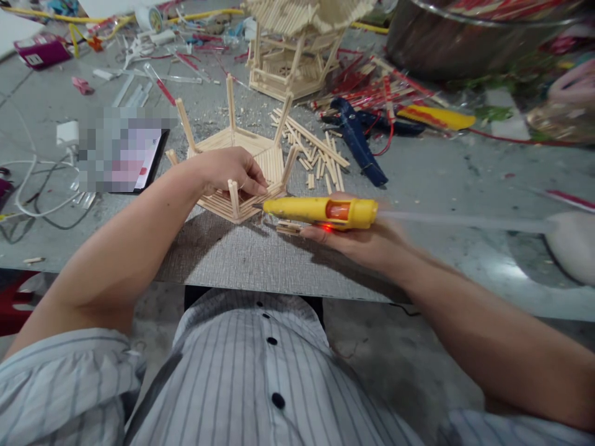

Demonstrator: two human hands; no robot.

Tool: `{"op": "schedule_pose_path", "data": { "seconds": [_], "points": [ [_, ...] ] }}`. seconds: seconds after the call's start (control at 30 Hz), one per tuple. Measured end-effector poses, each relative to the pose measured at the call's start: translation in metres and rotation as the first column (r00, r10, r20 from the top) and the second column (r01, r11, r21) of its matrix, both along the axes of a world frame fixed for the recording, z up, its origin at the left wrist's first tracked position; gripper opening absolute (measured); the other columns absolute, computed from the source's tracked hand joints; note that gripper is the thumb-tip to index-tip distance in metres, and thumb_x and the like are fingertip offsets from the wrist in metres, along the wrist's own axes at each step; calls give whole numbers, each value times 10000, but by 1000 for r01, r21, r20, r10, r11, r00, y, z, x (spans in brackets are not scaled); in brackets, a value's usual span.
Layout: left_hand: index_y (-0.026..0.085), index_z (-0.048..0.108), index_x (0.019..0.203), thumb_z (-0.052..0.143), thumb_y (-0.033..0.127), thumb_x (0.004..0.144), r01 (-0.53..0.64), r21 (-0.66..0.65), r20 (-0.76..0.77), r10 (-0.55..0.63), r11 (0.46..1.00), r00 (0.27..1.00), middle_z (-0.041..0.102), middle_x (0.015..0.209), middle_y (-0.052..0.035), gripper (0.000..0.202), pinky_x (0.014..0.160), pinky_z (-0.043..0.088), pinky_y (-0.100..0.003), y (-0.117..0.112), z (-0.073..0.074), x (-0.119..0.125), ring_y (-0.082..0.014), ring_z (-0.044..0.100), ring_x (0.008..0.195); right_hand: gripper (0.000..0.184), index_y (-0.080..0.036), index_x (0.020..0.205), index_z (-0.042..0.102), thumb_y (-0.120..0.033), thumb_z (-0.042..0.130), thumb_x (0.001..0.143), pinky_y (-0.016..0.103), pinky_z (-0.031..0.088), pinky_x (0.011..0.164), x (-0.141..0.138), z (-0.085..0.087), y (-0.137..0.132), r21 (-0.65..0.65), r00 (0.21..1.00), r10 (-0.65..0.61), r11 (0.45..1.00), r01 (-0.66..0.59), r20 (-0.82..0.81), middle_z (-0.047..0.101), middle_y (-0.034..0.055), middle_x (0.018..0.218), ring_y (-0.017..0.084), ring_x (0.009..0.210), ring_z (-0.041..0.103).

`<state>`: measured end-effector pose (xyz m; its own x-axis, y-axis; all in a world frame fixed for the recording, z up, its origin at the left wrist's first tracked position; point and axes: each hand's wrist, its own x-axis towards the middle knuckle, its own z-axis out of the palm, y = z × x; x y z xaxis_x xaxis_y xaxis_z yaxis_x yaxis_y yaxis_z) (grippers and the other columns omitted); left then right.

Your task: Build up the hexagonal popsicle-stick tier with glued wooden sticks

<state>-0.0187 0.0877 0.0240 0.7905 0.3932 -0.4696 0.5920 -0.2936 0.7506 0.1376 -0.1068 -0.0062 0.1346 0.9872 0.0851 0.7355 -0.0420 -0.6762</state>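
A six-sided frame of wooden sticks [218, 143] with short upright posts stands on the grey table in front of me. My left hand [237, 172] reaches over its near side, fingers pinched low at the inner edge; whatever they hold is too small to make out. My right hand [357, 244] grips a yellow hot glue gun [297, 209] lying on its side, a red light glowing beneath it. The gun's nozzle points left, close to the frame's near right edge. A clear glue stick [441, 218] trails from its back end. Under the nozzle lie a few short sticks [289, 228].
Loose cut sticks [320, 152] are scattered right of the frame, beside dark blue cutting pliers [356, 139] and a yellow-handled tool [437, 116]. A finished-looking stick pavilion [292, 56] stands behind. At left are a phone [151, 158] and white cables [28, 167]. A large metal pot [437, 43] is at back right.
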Motion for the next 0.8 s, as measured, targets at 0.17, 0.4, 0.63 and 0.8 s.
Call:
{"op": "schedule_pose_path", "data": {
  "seconds": [0.17,0.4,0.63,0.8],
  "points": [
    [70,717,827,780,283,621,12,-37,25,-11,999,1000,482,510,24,303,526,303,-194,2,-3,0,-52,455,499,510,-236,780,601,-736,520,715,311,437,551,-9,-2,4,59,997,15,998,-19,71,641,25,700,193,626,606],
    [65,688,747,771,226,631,-67,-73,13,68,995,998,467,474,36,216,481,269,-180,-6,2,1,-38,443,450,507,-220,742,586,-722,517,734,282,382,512,-12,-5,9,118,993,44,991,-57,109,628,29,656,180,594,591],
    [69,675,723,719,161,684,-101,-81,-4,101,992,995,464,443,46,110,458,247,-180,-9,5,1,-22,414,398,455,-233,731,591,-687,589,702,300,395,506,-11,-8,11,117,998,46,992,-51,45,629,13,651,183,562,584],
    [63,710,746,737,182,666,-82,-51,0,82,995,997,481,465,27,146,475,275,-199,-7,3,1,-45,431,433,415,-237,743,589,-645,636,690,288,398,516,-10,-14,12,123,999,45,991,-43,-14,615,-5,650,164,569,575]
  ]
}}
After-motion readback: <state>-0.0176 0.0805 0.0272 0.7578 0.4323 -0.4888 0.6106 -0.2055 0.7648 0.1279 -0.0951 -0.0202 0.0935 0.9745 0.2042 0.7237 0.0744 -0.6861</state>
